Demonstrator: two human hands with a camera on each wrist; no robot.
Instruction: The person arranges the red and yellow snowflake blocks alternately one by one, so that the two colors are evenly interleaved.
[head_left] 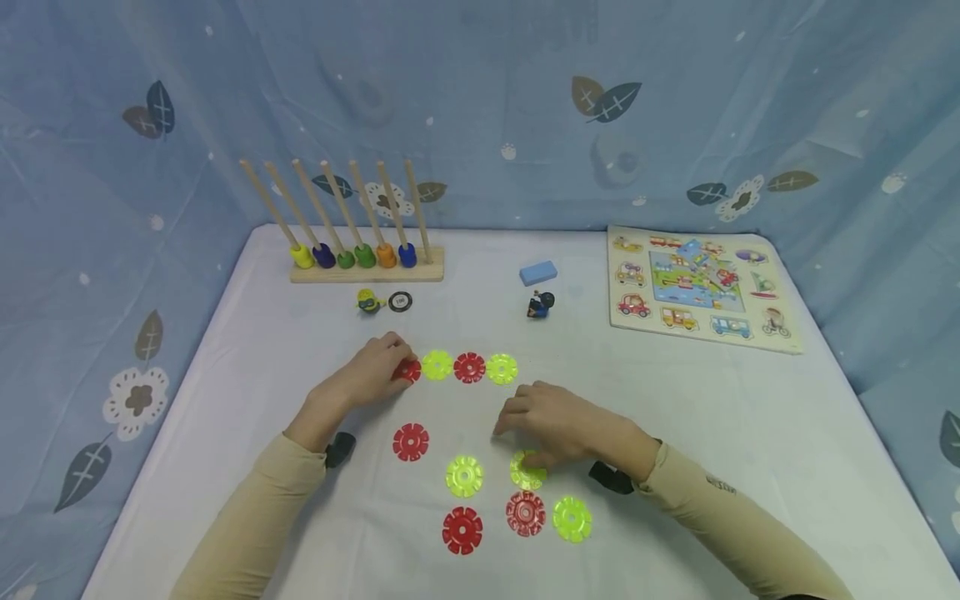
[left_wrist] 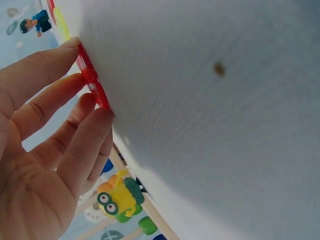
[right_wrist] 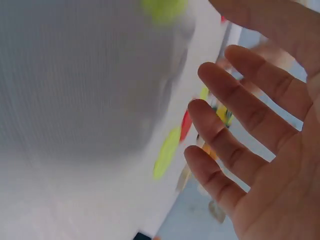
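Observation:
My left hand holds a red notched plastic disc flat on the table, thumb and fingers at its edges. It is the left end of a row with a yellow-green disc, a red disc and another yellow-green disc. In the left wrist view the held red disc shows edge-on. My right hand hovers with spread, loosely bent fingers, its thumb over a yellow-green disc. Nearby lie a red disc and a yellow-green disc.
Other loose discs lie nearer me: red, yellow-green and red. Farther back are a wooden peg rack, a yellow figure, a black round chip, a blue block, a small figure and a picture puzzle board.

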